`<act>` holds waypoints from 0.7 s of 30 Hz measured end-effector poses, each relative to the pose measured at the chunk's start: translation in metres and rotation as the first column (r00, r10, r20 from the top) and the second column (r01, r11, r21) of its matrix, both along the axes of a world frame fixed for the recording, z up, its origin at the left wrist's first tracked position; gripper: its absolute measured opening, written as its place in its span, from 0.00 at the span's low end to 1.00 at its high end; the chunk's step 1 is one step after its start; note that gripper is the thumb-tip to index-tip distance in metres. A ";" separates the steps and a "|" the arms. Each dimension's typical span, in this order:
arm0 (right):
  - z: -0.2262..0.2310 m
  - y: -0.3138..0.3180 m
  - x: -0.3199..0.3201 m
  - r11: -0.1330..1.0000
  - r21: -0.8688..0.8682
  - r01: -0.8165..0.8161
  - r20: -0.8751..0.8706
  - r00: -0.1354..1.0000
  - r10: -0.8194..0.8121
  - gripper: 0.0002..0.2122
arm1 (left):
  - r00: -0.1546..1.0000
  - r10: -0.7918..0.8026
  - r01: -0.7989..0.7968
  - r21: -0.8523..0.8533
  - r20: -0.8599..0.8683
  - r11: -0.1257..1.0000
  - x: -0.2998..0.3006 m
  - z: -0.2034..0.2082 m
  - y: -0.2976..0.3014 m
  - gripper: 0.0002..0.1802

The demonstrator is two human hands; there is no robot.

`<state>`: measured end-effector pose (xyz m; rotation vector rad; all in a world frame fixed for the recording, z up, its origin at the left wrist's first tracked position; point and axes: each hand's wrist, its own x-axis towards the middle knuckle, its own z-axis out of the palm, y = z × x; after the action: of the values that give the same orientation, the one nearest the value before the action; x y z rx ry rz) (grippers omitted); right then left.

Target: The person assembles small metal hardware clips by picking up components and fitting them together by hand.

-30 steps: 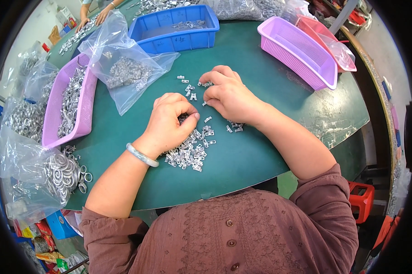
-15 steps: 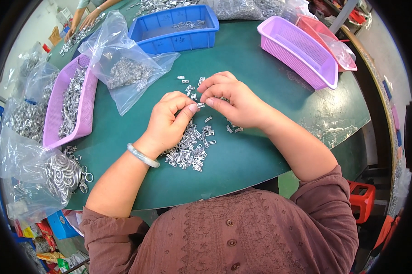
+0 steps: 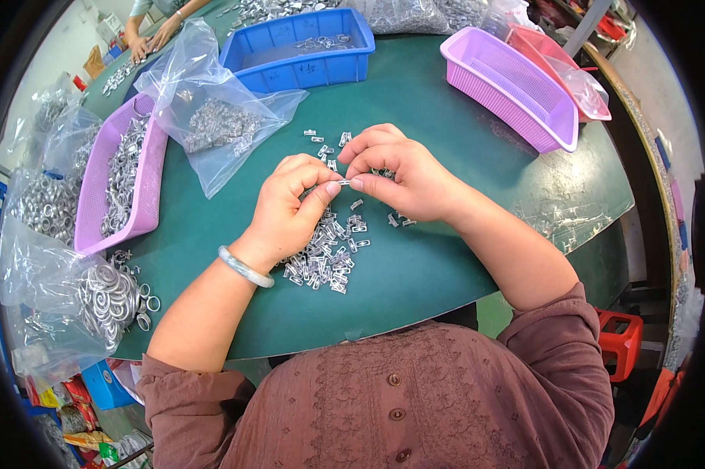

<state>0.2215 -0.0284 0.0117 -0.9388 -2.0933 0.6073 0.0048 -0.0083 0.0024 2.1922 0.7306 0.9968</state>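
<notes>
Between the fingertips of both hands sits one small silver metal buckle piece (image 3: 345, 182). My left hand (image 3: 288, 202), with a pale bangle (image 3: 245, 267) on its wrist, pinches one end between thumb and forefinger. My right hand (image 3: 403, 173) pinches the other end, its remaining fingers curled. Below my hands lies a heap of like metal pieces (image 3: 321, 254) on the green tabletop (image 3: 415, 273). A few loose pieces lie beyond my fingertips, and several more are partly hidden beneath my right hand.
A clear plastic bag (image 3: 220, 129) of small metal parts lies ahead, beside a blue bin (image 3: 298, 59). Left stands a purple basket (image 3: 145, 195) of parts, near bagged rings (image 3: 110, 301). Another purple basket (image 3: 509, 86) is far right. A co-worker's hands (image 3: 153, 39) are at far left.
My right thumb and forefinger have closed in on the buckle piece, which my left fingers held before. At far left, the co-worker's hands have shifted over their parts.
</notes>
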 end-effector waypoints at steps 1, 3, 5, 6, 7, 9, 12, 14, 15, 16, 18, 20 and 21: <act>0.000 0.000 0.000 1.000 0.000 0.000 0.000 1.000 0.000 0.04 | 1.000 0.000 0.000 0.000 0.000 1.000 0.000 0.000 0.000 0.04; 0.000 0.000 -0.001 1.000 0.004 -0.002 -0.013 1.000 0.002 0.04 | 1.000 -0.002 0.002 -0.005 0.009 1.000 -0.001 -0.001 0.001 0.04; 0.000 -0.001 0.000 1.000 0.011 -0.001 -0.019 1.000 0.001 0.03 | 1.000 -0.005 0.005 -0.017 0.010 1.000 0.000 0.000 0.000 0.04; 0.000 -0.001 0.000 1.000 0.019 -0.001 -0.024 1.000 0.002 0.04 | 1.000 -0.007 0.008 -0.028 0.011 1.000 0.000 0.001 0.000 0.04; 0.000 -0.001 0.000 1.000 0.019 -0.002 -0.024 1.000 0.002 0.04 | 1.000 -0.007 0.007 -0.028 0.011 1.000 0.000 0.001 0.000 0.04; 0.001 -0.001 0.000 1.000 0.025 -0.001 -0.023 1.000 0.001 0.04 | 1.000 -0.014 0.014 -0.025 0.015 1.000 0.000 0.001 0.000 0.05; 0.001 -0.001 0.000 0.999 0.035 0.004 -0.017 1.000 -0.003 0.04 | 1.000 -0.010 0.010 -0.028 0.018 1.000 0.001 0.002 -0.001 0.05; 0.002 -0.001 0.000 1.000 0.030 0.000 -0.017 1.000 0.001 0.04 | 1.000 -0.009 0.010 -0.027 0.008 1.000 0.000 0.002 0.000 0.05; 0.002 -0.001 0.000 1.000 0.026 -0.004 -0.017 1.000 0.005 0.04 | 1.000 -0.010 0.010 -0.026 -0.002 1.000 -0.001 0.002 0.000 0.04; 0.002 -0.001 0.001 1.000 0.026 -0.004 -0.017 1.000 0.004 0.04 | 1.000 -0.010 0.010 -0.026 -0.002 1.000 0.000 0.001 0.000 0.04; 0.002 0.003 0.002 0.997 0.061 0.037 -0.072 0.997 -0.033 0.04 | 1.000 -0.021 0.021 0.005 0.003 1.000 0.000 0.001 0.000 0.05; -0.001 0.008 0.004 0.988 0.109 0.109 -0.007 0.994 -0.108 0.04 | 0.991 -0.110 0.118 0.096 -0.079 0.988 -0.003 0.002 0.004 0.05; -0.003 0.010 0.005 0.972 0.160 0.175 0.053 0.981 -0.185 0.05 | 0.967 -0.189 0.219 0.178 -0.168 0.959 -0.003 0.003 0.005 0.06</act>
<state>0.2270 -0.0179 0.0087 -1.0581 -2.0525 0.3188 0.0015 -0.0037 0.0054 2.4762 0.4731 0.8357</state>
